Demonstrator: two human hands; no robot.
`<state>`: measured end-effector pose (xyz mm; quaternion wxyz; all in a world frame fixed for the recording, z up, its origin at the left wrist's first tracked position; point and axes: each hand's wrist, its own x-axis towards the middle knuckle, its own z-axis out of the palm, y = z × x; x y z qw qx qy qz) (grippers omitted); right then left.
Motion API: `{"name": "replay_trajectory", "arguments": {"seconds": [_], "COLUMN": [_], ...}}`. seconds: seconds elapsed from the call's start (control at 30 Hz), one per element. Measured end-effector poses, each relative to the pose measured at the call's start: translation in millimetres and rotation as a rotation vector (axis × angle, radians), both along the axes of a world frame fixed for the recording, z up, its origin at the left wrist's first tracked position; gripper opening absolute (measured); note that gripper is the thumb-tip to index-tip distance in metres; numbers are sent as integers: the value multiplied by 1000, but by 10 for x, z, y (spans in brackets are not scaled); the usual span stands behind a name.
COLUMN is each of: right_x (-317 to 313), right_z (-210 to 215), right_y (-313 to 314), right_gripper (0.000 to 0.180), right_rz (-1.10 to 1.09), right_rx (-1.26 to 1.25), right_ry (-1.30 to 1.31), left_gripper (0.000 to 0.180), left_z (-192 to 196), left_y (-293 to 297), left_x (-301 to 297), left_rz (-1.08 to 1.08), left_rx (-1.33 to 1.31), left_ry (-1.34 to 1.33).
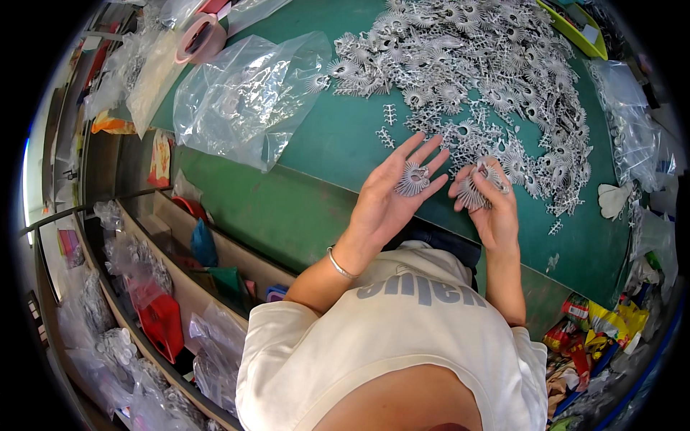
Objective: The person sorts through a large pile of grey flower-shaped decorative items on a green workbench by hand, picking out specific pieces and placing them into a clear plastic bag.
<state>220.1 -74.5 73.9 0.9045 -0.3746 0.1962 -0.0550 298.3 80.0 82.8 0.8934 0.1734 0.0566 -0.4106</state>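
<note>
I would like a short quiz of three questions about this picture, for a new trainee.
1. True or false: the left hand lies open, palm up, with a grey fan-shaped part on it.
2. What does the right hand hold? A) a tape roll B) grey fan-shaped parts C) a clear bag
3. Fill in: the big pile of grey parts lies on a ____ table.

Key: 1 true; 2 B; 3 green.

Even, bright light falls from overhead across the green table (316, 144), leaving only soft, short shadows. Glare shines on the clear plastic bag (244, 100) toward eleven o'clock. The centre is sharp; from three to nine o'clock the rim bends, darkens and blurs into black corners.
</note>
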Motion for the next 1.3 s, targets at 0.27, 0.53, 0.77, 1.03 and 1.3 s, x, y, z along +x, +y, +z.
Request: {"name": "replay_trajectory", "arguments": {"seconds": [0.27,0.53,0.77,1.03,1.3], "right_x": [20,87,72,29,-17], "right_z": [167,222,224,195,24], "right_y": [175,314,186,-49,-103], "right_gripper": [26,19,14,17,28], "right_rz": [196,82,-28,108,-2], "right_rx": [-235,-498,-250,132,488], "right_ry": [-10,16,20,-47,-91], "left_gripper": [58,58,52,61,59], "left_z": [24,109,72,94,145], "left_y": [-29,-67,-69,-62,-52], "left_x": [-3,-50,-64,-59,-65], "left_rz": [45,68,70,92,112], "left_rx": [-85,22,-28,39,40], "left_ry": [-180,-337,-207,-238,-267]}}
